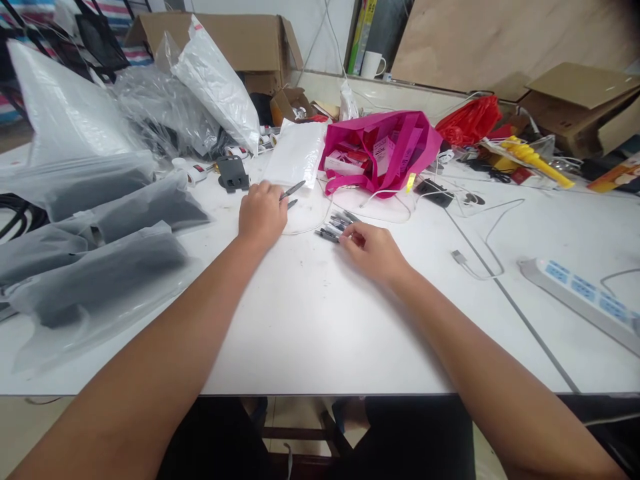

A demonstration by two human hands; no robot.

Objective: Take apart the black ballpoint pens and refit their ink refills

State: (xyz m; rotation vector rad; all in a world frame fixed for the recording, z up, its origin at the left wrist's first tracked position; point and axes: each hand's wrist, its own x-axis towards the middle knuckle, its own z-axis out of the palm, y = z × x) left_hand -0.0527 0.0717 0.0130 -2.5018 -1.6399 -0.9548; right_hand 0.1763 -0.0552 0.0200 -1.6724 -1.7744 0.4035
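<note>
My left hand [262, 212] is closed on a dark pen [294, 189], whose tip points up and to the right. Just below it, the end of a second dark pen [293, 204] sticks out beside my fingers. A small pile of several pens [331, 231], dark and silvery, lies on the white table [320, 320]. At the pile's right edge is my right hand [367, 245], its fingers curled and touching the pens; whether it grips one is hidden. A black plastic holder [233, 173] stands left of my left hand.
Frosted bags [100, 267] with dark contents cover the table's left. Behind the pens are a white packet [296, 152] and an open pink bag [383, 153]. Loose cables and a power strip [580, 290] lie on the right. Cardboard boxes [240, 43] stand at the back.
</note>
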